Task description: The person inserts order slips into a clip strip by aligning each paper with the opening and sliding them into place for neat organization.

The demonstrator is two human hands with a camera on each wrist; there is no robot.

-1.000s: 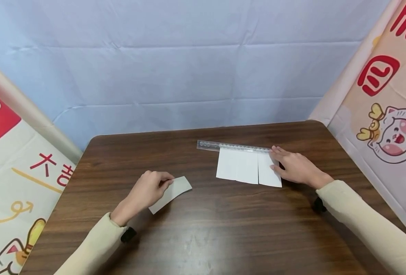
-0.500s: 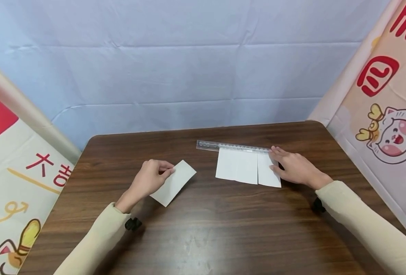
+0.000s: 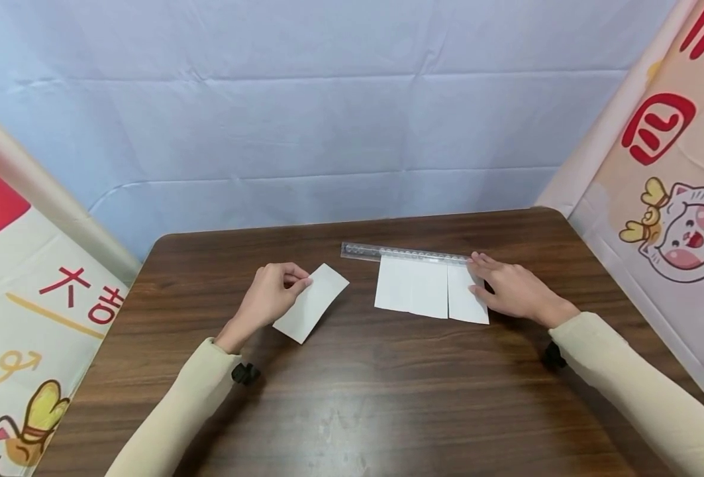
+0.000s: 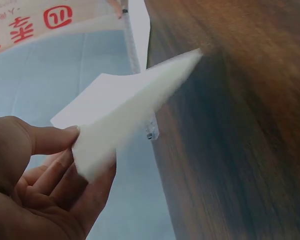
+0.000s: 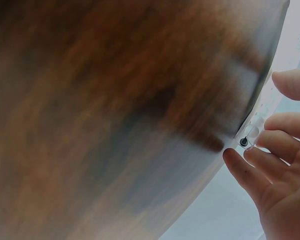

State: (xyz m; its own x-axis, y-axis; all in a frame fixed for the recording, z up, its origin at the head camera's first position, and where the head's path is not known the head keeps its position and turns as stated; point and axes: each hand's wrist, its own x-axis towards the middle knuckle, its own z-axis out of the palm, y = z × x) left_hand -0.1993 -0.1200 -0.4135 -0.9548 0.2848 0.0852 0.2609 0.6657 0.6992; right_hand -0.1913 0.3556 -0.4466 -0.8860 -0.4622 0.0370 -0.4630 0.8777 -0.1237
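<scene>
My left hand (image 3: pixel 266 293) pinches a small white paper rectangle (image 3: pixel 318 296) near its left edge, between thumb and fingers. In the left wrist view this paper (image 4: pixel 135 105) is curved and lifted above the table. To the right, my right hand (image 3: pixel 515 289) rests with extended fingers at the right end of a clear plastic ruler (image 3: pixel 360 252). Under the ruler's near edge lie white paper pieces: a wider one (image 3: pixel 411 286) and a narrow strip (image 3: pixel 466 305), with a thin gap between them. My right thumb touches the strip, and the fingers hide part of it.
The brown wood-grain table (image 3: pixel 352 397) has rounded far corners. A pale blue cloth (image 3: pixel 328 132) hangs behind it, with printed banners (image 3: pixel 679 165) at both sides. A dark device (image 3: pixel 246 373) is on the left wrist.
My left hand has moved away from me and a little right, carrying the paper rectangle, which has turned its face more toward the head view. The right hand, ruler and other papers stay put.
</scene>
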